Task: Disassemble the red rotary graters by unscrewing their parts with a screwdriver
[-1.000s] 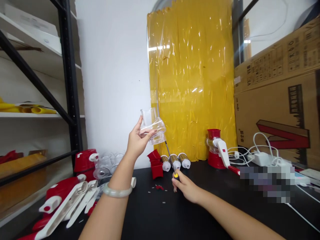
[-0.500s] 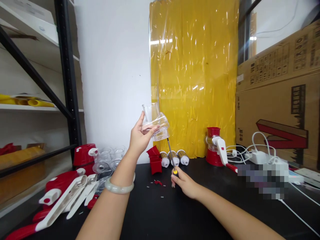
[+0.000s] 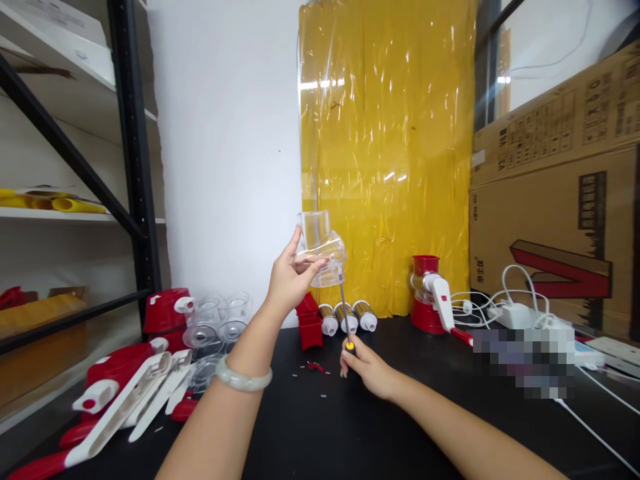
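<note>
My left hand [image 3: 293,277] grips a clear plastic housing [image 3: 323,243] with a wide cup-shaped mouth on top, raised above the table. Below it, my right hand [image 3: 367,365] is closed round the handle of a screwdriver [image 3: 345,310] with a yellow collar. The long shaft points upward, and its tip meets the lower right part of the clear housing; whether it touches a screw is too small to tell. On the table beneath lie a small red part [image 3: 315,367] and several tiny metal pieces [image 3: 323,396].
Red hoppers [image 3: 311,330] and several cylindrical drums [image 3: 363,317] stand behind my hands. To the right is an assembled red and white grinder [image 3: 427,300], then white cables [image 3: 480,310] and a cardboard box [image 3: 550,200]. White handles [image 3: 117,400] and clear housings [image 3: 207,312] crowd the left.
My left hand has shifted slightly right and turned the clear housing more upright. The screwdriver stands steeper, its tip now overlapping the housing's lower edge. My right hand has barely moved.
</note>
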Demonstrator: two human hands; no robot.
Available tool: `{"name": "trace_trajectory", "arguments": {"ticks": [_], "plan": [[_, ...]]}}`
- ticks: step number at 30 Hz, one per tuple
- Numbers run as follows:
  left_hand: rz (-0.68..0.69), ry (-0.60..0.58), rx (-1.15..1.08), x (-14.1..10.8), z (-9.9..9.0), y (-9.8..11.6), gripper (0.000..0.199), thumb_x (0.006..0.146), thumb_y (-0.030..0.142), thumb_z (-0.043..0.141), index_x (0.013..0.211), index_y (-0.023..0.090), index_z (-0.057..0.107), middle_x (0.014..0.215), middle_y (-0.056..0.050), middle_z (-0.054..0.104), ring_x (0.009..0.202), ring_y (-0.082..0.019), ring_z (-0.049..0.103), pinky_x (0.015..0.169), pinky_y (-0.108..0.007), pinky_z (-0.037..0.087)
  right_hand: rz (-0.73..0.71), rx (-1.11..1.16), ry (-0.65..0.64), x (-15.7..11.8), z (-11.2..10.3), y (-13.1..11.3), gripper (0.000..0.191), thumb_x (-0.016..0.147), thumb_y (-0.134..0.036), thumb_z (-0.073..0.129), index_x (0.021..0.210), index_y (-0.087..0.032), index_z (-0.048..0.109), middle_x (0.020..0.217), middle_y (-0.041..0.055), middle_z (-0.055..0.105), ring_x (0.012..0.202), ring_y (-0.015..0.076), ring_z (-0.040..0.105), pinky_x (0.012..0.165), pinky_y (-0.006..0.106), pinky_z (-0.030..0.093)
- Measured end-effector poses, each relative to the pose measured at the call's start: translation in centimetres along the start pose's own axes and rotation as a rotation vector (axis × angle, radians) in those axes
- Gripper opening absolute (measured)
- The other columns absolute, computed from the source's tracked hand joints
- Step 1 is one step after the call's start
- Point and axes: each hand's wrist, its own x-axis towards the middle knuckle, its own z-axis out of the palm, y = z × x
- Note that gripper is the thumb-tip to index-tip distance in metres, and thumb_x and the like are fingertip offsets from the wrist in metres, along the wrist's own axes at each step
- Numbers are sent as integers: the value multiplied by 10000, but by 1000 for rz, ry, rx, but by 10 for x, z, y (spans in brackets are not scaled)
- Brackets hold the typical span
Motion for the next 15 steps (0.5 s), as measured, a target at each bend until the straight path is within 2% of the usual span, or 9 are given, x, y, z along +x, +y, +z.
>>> {"name": "trace_trajectory", "arguments": {"ticks": [15], "plan": [[-4,-8,23,0,0,0,976,736,195,728,1519,165,146,842,-57,746,871,-199,710,909,-398,542,1,62,-35,-1,3,-3,437,877,-655,422,871,-220,377,697,-24,534,666,152,530,761,335,413]]}}
